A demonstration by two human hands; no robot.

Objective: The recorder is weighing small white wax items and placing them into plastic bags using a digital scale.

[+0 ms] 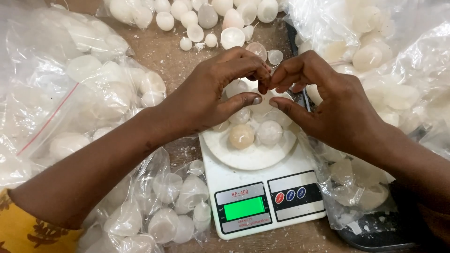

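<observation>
Desk (164,51) is crowded with clear bags of wax candles (93,93). On the white kitchen scale (255,187), a few candles (255,133) on its pan — weighing step, I'd judge. Left hand (213,93) and right hand (328,100) meet fingertip to fingertip, pinching a small white candle (265,100) just above the pan. Next: set it down gently, clear of the rim.

Left side: clear plastic bags (70,89) of white wax pieces are lying heaped.
Far edge: loose white wax candles (197,18) are sitting on the wooden tabletop (164,54).
Right side: more filled bags (393,61) are crowding in.
</observation>
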